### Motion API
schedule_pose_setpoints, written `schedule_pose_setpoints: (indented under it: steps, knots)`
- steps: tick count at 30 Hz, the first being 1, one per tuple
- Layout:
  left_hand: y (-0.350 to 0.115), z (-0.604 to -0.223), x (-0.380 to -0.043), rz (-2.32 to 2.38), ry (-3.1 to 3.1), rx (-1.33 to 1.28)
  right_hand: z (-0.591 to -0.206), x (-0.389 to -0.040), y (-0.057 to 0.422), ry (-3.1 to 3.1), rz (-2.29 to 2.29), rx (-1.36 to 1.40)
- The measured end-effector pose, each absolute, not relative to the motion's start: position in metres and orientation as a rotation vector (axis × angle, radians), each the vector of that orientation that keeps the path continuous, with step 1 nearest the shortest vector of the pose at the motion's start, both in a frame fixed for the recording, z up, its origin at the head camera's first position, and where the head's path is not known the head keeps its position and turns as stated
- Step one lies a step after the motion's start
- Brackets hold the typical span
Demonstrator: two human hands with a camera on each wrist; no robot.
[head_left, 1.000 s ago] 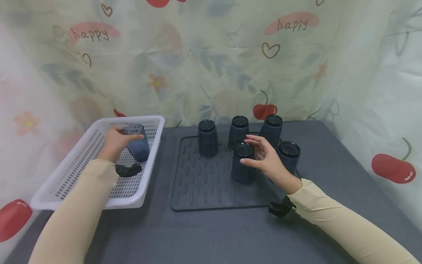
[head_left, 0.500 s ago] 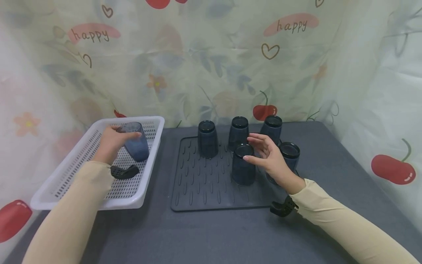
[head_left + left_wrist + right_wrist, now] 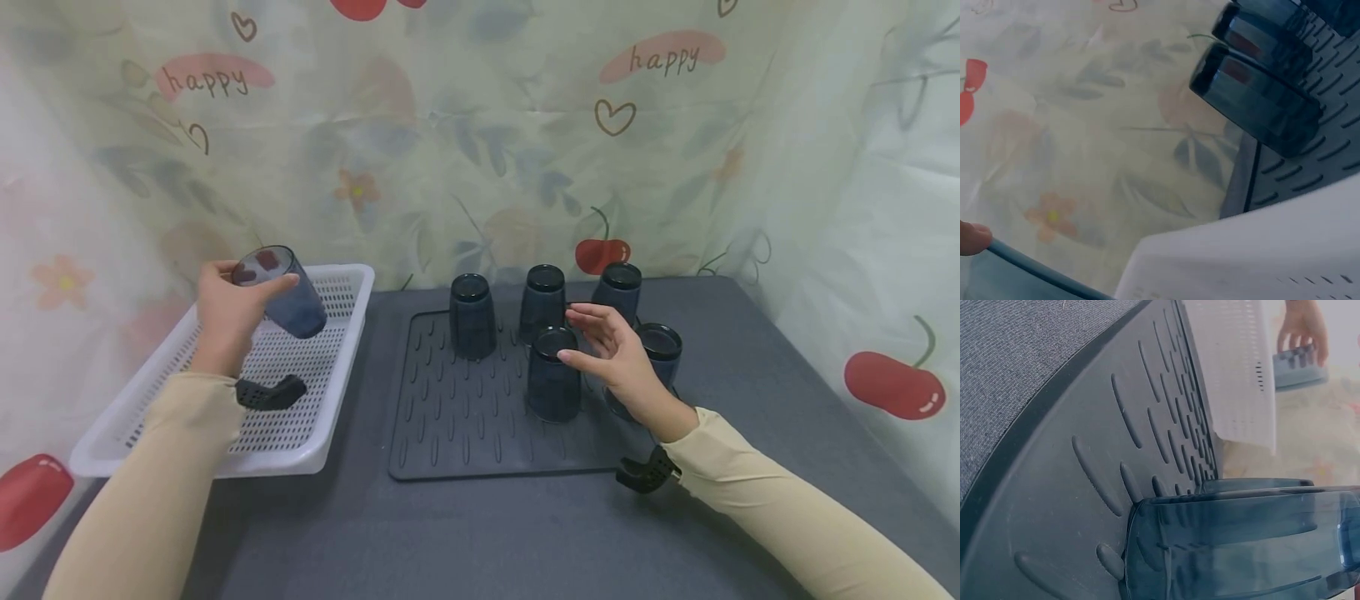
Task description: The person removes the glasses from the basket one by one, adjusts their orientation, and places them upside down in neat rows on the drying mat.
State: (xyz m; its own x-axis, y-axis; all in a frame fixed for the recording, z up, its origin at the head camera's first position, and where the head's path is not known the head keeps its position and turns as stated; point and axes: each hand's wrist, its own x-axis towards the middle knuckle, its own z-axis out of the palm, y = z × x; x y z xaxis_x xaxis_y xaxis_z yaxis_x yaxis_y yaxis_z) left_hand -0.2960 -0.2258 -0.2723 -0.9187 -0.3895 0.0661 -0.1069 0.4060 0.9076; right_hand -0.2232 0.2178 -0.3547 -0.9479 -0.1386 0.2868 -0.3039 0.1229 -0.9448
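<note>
My left hand (image 3: 228, 312) grips a blue-tinted drinking glass (image 3: 298, 307) near its rim, tilted, over the white perforated basket (image 3: 339, 392). The right wrist view shows the same glass (image 3: 1300, 370) raised above the basket's side. My right hand (image 3: 626, 367) hovers with loosely bent fingers at the right of an upside-down glass (image 3: 553, 387); the thumb overlaps that glass's edge. This front glass (image 3: 1241, 544) stands on a dark ridged drying mat (image 3: 450, 425), and no fingers show around it in the right wrist view.
Several more upside-down glasses stand on the mat: a back-left glass (image 3: 472, 321), a back-middle glass (image 3: 542, 304), a back-right glass (image 3: 618, 287) and one behind my right wrist (image 3: 662, 354). A printed curtain (image 3: 420, 150) hangs behind the grey tabletop (image 3: 480, 533).
My left hand has lifted the glass up and leftward from inside the basket, tilting it more. My right hand has drawn slightly right, away from the front glass.
</note>
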Motion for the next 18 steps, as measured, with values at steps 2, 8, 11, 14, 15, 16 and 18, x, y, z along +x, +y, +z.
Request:
schedule_pose_setpoints:
  steps: [2, 8, 11, 14, 15, 16, 18]
  knots:
    - [-0.226, -0.269, -0.293, -1.517, -2.347, 0.449, -0.354, -0.223, 0.218, -2.257, 1.941, 0.442]
    - [-0.224, -0.259, -0.28, -1.722, -2.097, 0.371, -0.352, -0.223, 0.219, -2.249, 1.941, 0.447]
    - [-0.222, -0.257, -0.274, -1.837, -1.956, 0.302, -0.351, -0.223, 0.219, -2.249, 1.943, 0.448]
    - [-0.217, -0.255, -0.268, -1.917, -1.856, 0.26, -0.35, -0.223, 0.219, -2.251, 1.938, 0.448]
    - [-0.216, -0.255, -0.266, -1.944, -1.826, 0.243, -0.35, -0.223, 0.218, -2.249, 1.939, 0.45]
    - [-0.213, -0.256, -0.265, -1.972, -1.794, 0.224, -0.349, -0.222, 0.218, -2.247, 1.94, 0.448]
    - [-0.209, -0.256, -0.262, -2.022, -1.72, 0.19, -0.348, -0.222, 0.218, -2.242, 1.942, 0.446]
